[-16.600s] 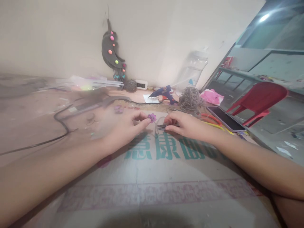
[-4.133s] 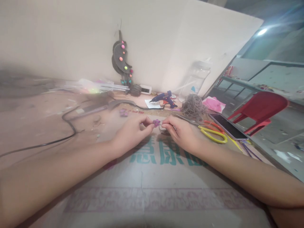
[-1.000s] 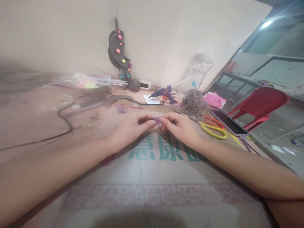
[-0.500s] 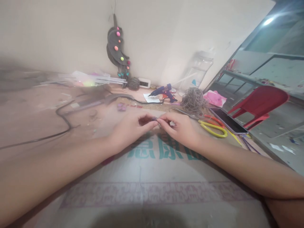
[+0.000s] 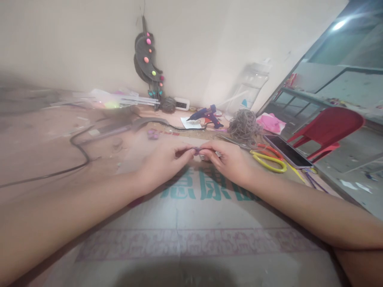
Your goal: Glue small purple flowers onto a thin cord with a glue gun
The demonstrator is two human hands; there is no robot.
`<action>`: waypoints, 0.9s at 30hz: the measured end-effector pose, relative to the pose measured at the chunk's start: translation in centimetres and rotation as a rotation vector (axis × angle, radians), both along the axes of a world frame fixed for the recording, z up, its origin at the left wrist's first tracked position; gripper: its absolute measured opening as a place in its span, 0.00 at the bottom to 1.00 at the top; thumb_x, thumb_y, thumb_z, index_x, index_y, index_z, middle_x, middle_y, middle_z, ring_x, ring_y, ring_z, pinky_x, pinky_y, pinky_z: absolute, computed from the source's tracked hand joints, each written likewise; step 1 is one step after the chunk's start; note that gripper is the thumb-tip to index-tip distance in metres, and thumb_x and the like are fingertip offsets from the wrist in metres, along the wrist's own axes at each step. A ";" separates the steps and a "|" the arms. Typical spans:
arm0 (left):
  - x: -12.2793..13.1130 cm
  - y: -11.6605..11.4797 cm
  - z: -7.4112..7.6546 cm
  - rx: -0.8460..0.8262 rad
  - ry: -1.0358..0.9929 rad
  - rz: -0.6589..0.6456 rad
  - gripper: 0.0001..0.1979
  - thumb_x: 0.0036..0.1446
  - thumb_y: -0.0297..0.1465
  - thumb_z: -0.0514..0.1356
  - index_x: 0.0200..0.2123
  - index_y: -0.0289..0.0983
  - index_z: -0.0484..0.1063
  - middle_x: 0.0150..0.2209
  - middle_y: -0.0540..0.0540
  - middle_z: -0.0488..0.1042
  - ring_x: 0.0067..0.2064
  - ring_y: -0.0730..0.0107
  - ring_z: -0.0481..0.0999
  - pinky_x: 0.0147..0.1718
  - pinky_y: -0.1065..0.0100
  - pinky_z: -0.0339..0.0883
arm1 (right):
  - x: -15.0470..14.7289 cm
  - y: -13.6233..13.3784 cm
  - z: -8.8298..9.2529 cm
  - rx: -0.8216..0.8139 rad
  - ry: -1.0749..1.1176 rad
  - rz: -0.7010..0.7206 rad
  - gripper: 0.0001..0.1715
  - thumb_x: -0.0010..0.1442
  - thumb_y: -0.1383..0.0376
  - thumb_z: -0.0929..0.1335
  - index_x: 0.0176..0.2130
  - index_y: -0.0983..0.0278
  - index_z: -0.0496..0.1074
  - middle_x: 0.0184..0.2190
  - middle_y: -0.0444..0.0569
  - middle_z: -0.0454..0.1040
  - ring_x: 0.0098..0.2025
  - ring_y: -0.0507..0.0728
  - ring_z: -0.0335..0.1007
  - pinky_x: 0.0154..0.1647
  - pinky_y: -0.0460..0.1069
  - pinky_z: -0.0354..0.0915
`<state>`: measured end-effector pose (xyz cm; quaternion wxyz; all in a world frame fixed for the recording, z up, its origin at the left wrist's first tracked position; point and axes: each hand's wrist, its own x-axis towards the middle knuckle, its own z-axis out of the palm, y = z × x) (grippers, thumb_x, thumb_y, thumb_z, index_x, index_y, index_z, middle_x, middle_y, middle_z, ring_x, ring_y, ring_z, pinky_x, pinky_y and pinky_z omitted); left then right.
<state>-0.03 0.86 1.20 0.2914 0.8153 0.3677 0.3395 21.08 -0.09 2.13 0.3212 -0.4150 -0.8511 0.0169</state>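
Note:
My left hand (image 5: 169, 159) and my right hand (image 5: 226, 159) meet above the printed board (image 5: 191, 223), thumbs and forefingers pinched. Between the fingertips shows a small purplish piece (image 5: 196, 150), held from both sides; its kind is too small to make out. A little cluster of purple pieces (image 5: 153, 134) lies beyond my left hand. Close to my right hand are scissors with yellow and orange handles (image 5: 269, 162) and a tangled heap of grey yarn (image 5: 245, 125).
A blue glue gun (image 5: 206, 115) rests on white paper (image 5: 190, 123). A phone (image 5: 287, 151) lies near the table's right edge, by pink cloth (image 5: 271, 122). A clear bottle (image 5: 251, 85) and a grey crescent decoration (image 5: 146, 59) are at the wall. A black cord (image 5: 80, 149) crosses the left side.
The fingertips of my two hands have drawn slightly apart, so more of the small purplish piece shows between them. The things on the table have stayed put.

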 end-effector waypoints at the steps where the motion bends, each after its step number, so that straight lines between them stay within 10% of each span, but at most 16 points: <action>1: 0.0 0.0 0.0 -0.013 -0.005 0.000 0.16 0.67 0.36 0.52 0.34 0.38 0.77 0.28 0.51 0.77 0.33 0.67 0.74 0.35 0.68 0.64 | 0.0 0.0 -0.1 0.005 0.016 -0.013 0.14 0.70 0.59 0.64 0.40 0.62 0.78 0.30 0.46 0.81 0.31 0.53 0.75 0.34 0.47 0.66; 18: -0.1 0.1 -0.2 -0.081 0.000 0.006 0.16 0.67 0.39 0.52 0.33 0.38 0.75 0.27 0.52 0.73 0.30 0.69 0.70 0.32 0.69 0.60 | 0.3 0.3 -0.7 0.025 0.099 -0.006 0.11 0.67 0.62 0.68 0.49 0.60 0.75 0.41 0.49 0.83 0.41 0.57 0.82 0.44 0.50 0.74; 27: 0.0 0.4 -0.5 -0.060 -0.011 0.009 0.14 0.66 0.35 0.54 0.35 0.39 0.79 0.30 0.52 0.78 0.33 0.68 0.73 0.35 0.68 0.62 | -0.1 -0.1 0.0 0.072 0.029 -0.005 0.09 0.67 0.64 0.67 0.38 0.60 0.79 0.34 0.47 0.82 0.36 0.55 0.78 0.42 0.49 0.72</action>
